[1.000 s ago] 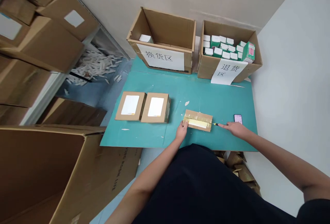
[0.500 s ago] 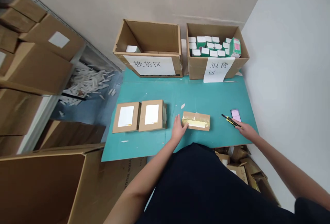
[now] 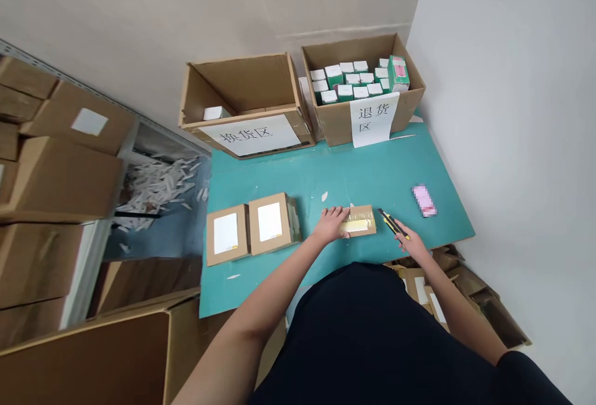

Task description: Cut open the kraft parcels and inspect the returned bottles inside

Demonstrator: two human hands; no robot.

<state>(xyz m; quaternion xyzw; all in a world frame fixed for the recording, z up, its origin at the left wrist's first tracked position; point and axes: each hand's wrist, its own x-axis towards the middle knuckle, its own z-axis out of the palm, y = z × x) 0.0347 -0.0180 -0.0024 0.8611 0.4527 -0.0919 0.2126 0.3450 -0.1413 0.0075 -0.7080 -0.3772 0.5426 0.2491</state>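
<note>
A small taped cardboard parcel (image 3: 361,221) lies on the teal table (image 3: 335,175) near its front edge. My left hand (image 3: 332,223) rests flat on the parcel's left end, fingers spread. My right hand (image 3: 408,243) is closed around a yellow and black utility knife (image 3: 390,223), whose tip points at the parcel's right end. Whether the blade touches the parcel, I cannot tell.
Two flat labelled cartons (image 3: 251,227) lie left of my hand. A pink phone (image 3: 424,200) lies to the right. At the back stand a nearly empty signed box (image 3: 242,104) and a box of green and white packs (image 3: 361,85). Cartons fill the shelves at left (image 3: 56,169).
My right hand swung the knife away toward the phone, then brought it back beside the parcel's right end. My left hand slid further onto the parcel. The camera turned.
</note>
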